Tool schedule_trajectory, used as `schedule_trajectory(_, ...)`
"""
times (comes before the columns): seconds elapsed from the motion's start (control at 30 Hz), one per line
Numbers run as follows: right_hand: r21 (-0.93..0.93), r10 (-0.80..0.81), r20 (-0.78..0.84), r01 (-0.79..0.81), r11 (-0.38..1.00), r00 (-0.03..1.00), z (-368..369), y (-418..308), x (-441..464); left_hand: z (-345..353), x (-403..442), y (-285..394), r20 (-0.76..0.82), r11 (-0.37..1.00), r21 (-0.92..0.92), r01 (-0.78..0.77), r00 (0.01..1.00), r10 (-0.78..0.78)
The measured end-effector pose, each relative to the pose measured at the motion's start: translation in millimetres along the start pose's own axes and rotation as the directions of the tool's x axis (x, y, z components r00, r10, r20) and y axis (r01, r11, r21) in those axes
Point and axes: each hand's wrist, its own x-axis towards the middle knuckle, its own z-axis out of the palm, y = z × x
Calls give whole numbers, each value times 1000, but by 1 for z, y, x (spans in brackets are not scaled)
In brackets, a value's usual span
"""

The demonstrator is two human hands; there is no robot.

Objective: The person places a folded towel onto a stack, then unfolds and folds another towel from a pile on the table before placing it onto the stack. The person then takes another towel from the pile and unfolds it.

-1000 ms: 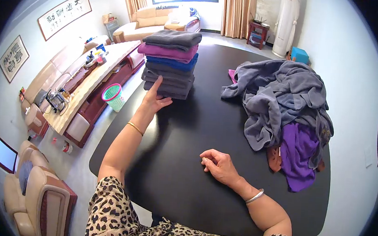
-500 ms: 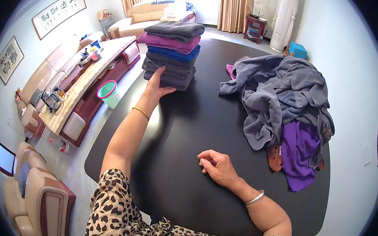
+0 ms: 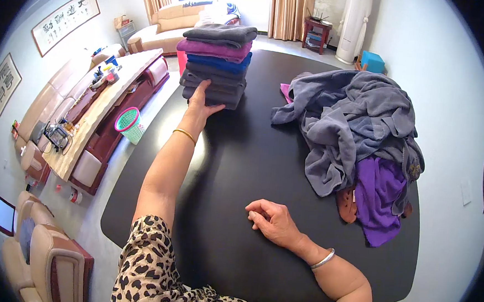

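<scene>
A neat stack of folded towels (image 3: 216,66), in grey, magenta and blue, stands at the far left of the black table (image 3: 236,161). My left hand (image 3: 202,105) reaches out to it, with thumb and forefinger spread against the near side of the lowest grey layers. Part of that hand's fingers is hidden along the stack's left side. My right hand (image 3: 274,220) rests near the table's front middle, its fingers curled in with nothing visible in them. To its right lies a loose heap of grey towels (image 3: 354,124), with a purple towel (image 3: 379,198) hanging out at the near side.
Brown cloth (image 3: 347,206) pokes out beneath the heap, and a bit of pink (image 3: 285,91) shows at its far left. Beyond the table's left edge stand a green mesh basket (image 3: 130,126) and a long wooden tea table (image 3: 76,146). A wall (image 3: 455,108) runs along the right.
The camera view has shifted slightly, so most things appear a little further left. My left hand stays against the stack and my right hand stays curled on the table.
</scene>
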Motion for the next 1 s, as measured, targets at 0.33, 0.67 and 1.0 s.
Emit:
schedule_trajectory(0.33, 22, -21, -13, 22, 1000, 1000, 0, 0, 0, 9, 20, -3, -46, 999, -36, 4, 999, -5)
schedule_trajectory(0.67, -10, -41, -65, 41, 999, 997, 0, 7, -1, -4, 23, -2, 174, 998, 18, 57, 983, -59)
schedule_trajectory(1.0, -65, -134, -39, 131, 989, 990, 4, 16, 3, 11, 12, -14, -107, 987, 86, 139, 986, -129)
